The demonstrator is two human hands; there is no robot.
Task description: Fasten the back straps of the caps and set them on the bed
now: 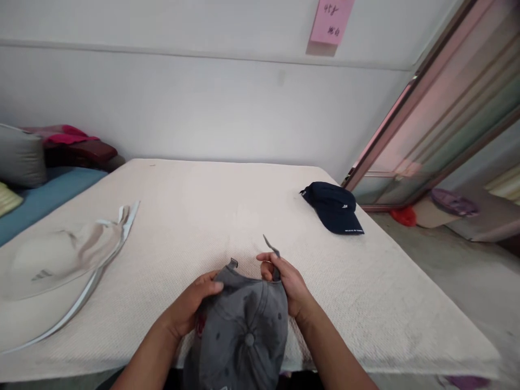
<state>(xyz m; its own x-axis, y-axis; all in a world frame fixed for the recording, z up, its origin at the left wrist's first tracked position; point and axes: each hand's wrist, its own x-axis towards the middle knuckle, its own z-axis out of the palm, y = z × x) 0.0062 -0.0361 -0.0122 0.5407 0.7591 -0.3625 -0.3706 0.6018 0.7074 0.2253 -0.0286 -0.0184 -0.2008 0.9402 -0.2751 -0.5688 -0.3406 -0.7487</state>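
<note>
A faded grey baseball cap (244, 330) lies at the near edge of a table covered in cream textured cloth (227, 216), its crown button facing up. My left hand (190, 306) grips the cap's back edge on the left, beside a short strap end that sticks up. My right hand (286, 284) pinches the other strap end of the cap's back closure, and the thin strap tip points up and away. Both hands are closed on the cap.
A dark navy cap (333, 207) rests at the table's far right corner. A beige wide-brimmed sun hat (60, 260) with white trim lies at the left. Cushions and folded red fabric (73, 143) sit on a blue surface far left. A glass sliding door (442, 114) stands at the right.
</note>
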